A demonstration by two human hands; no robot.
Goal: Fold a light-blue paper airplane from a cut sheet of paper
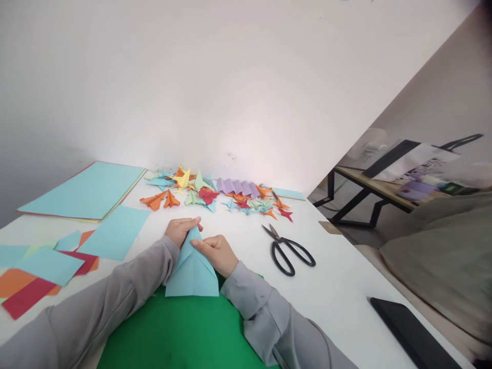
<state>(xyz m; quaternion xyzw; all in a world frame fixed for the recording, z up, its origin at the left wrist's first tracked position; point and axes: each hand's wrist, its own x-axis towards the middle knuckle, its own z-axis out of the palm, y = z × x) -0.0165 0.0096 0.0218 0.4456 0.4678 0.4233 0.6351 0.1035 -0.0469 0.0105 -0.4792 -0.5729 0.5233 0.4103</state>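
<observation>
Held the folded light-blue paper [192,279] over the far part of a green sheet [172,330] on the white desk [326,307]. Gripped it near the narrow tip with the left hand [184,230], probably to steady the point. Pressed the thumb of the right hand [215,253] onto the folded face just below, gripping with the other fingers mostly out of sight, likely to stop the layers from springing apart. Had the broad edge nearest and the tip pointing away, seemingly for a good view of the folds. Could not tell of any contact between paper and green sheet. Had loose coloured pieces [49,264] at the left and scissors [277,239] at the right, presumably within reach yet beside the forearms. Grouped small folded shapes [154,200] near the wall [230,77], perhaps against crushing.
</observation>
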